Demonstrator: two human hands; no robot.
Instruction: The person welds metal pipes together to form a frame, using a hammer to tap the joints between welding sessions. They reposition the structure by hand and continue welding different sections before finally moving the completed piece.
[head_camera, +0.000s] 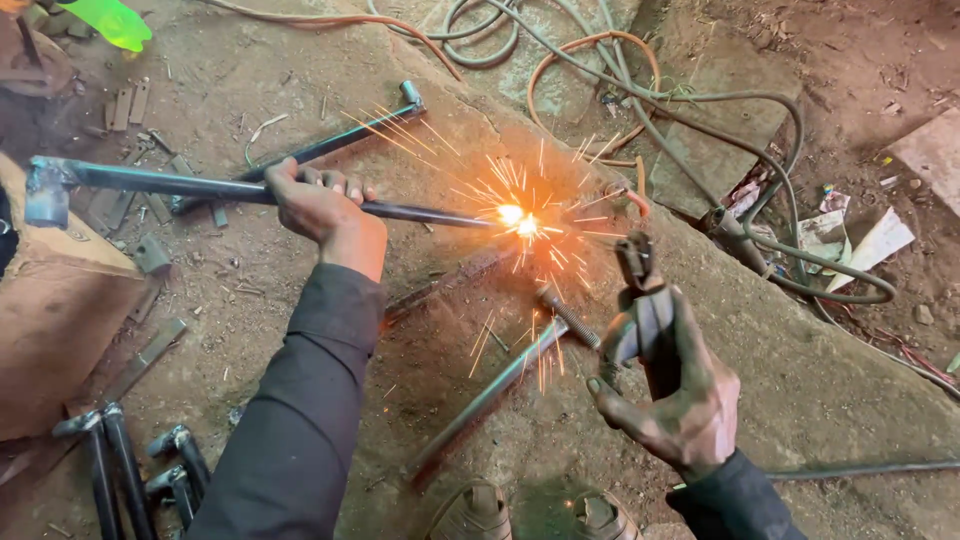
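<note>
My left hand (318, 203) grips a long dark metal rod (160, 183) that runs from a welded end piece at the far left to its tip at the centre. Bright sparks (520, 220) burst from that tip. My right hand (672, 385) is closed around a welding electrode holder (638, 290), its jaws pointing up toward the sparks. Below the sparks another metal bar (490, 395) lies slanted on the concrete floor, with a threaded bolt (570, 318) at its upper end. A second rod (340, 140) lies behind my left hand.
Coiled hoses and cables (620, 90) lie at the top and right. Several welded dark metal pieces (130, 470) sit at the lower left beside a brown block (55, 330). Small metal offcuts (125, 105) litter the upper left. My shoes (530, 515) show at the bottom edge.
</note>
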